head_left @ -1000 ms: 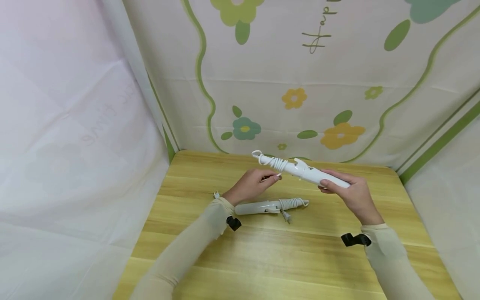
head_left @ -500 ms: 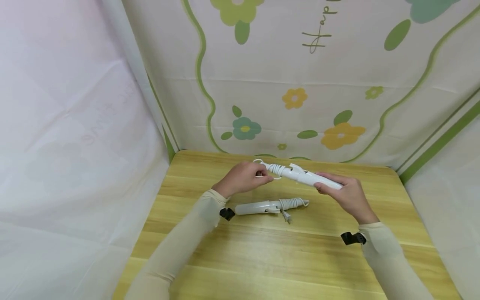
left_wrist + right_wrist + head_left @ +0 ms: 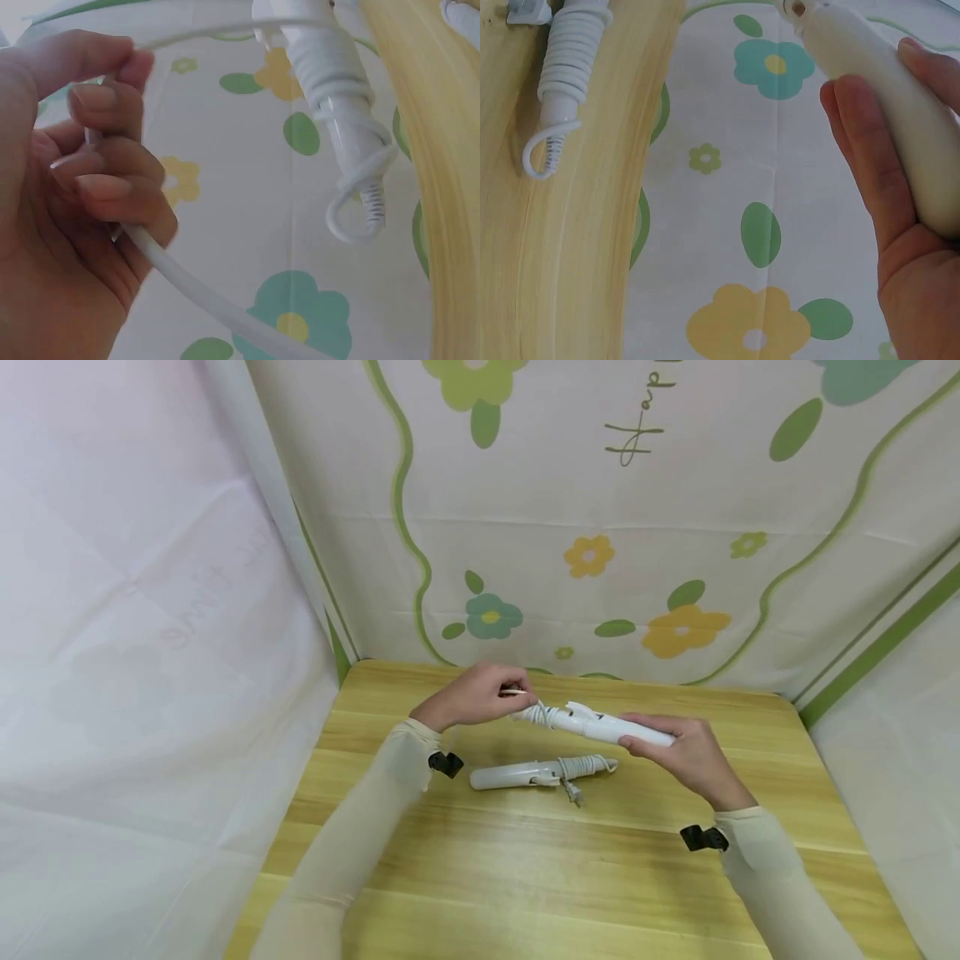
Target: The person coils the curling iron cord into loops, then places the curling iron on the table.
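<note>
A white curling iron [image 3: 611, 728] is held up over the table, tilted, with its cord wound round the handle end. My right hand [image 3: 693, 760] grips its smooth thick end, fingers on one side and thumb on the other, as the right wrist view shows. Beside the wound end, my left hand [image 3: 480, 695] pinches a loose length of the white cord [image 3: 199, 300], which also runs through its curled fingers. A second white curling iron [image 3: 506, 776] lies on the table below, its cord [image 3: 574, 56] wrapped in neat coils and its plug [image 3: 574, 794] sticking out.
The wooden table [image 3: 525, 877] reaches back to a floral cloth wall [image 3: 525, 552]. White cloth [image 3: 150, 693] hangs at the left, and another panel [image 3: 900, 727] stands at the right.
My left hand has moved up and left with the cord, passing it round the handle end. My right hand and the curling iron have shifted slightly left and down.
</note>
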